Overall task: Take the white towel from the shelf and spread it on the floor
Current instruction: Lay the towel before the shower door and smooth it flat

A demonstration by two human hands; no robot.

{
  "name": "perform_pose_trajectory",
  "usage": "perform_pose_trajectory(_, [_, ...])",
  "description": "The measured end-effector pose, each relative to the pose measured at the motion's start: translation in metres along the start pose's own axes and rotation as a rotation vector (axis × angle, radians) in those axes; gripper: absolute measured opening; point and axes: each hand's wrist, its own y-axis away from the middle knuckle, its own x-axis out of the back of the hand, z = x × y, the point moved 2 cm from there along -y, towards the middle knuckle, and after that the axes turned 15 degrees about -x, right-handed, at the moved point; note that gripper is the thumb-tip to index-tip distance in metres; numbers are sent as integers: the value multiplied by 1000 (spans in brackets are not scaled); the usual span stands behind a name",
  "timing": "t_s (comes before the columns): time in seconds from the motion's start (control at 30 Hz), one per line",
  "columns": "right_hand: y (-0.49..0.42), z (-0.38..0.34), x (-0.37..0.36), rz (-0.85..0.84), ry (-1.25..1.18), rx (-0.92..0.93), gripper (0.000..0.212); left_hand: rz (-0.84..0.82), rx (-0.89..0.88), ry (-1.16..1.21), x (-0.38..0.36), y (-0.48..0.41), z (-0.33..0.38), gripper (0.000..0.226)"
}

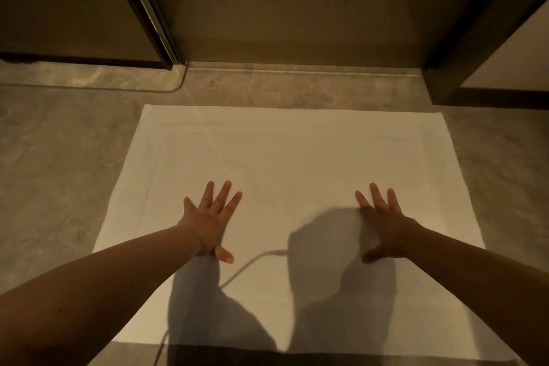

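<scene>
Pressing palm-down, the left hand (212, 223) lies flat with all 5 fingers straight and fanned, gripping nothing. The right hand (383, 226) does the same, palm down with its fingers splayed and nothing held, though part of it is in shadow. Both rest directly on the white towel (291, 163), level with each other and well apart.

The towel runs under both palms, forward past the fingertips, outward beyond each wrist and back toward the person. It lies open and flat on the floor (59, 157) with no fold or bunching visible. Its long axis runs side to side, along the line joining the 2 hands. The left hand is nearer the left short edge and the right hand nearer the right short edge, and neither is clearly closer to its edge.

A thin cord (252, 264) crosses the towel between the forearms, just behind the left thumb. Ahead of the fingertips, past the towel's far edge, there is a strip of bare floor, then a threshold (297, 71) and a dark door frame (148, 9). No shelf is in view.

Judgement: the spread looks essentially done. Any last smoothing would go outward along the long axis, each hand toward its own short edge.
</scene>
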Motion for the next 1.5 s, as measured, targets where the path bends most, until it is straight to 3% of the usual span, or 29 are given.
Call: perform_pose_trajectory(1.5, [-40,44,22,55,-13,-25,143,15,-10,-3,43,-39,8,134])
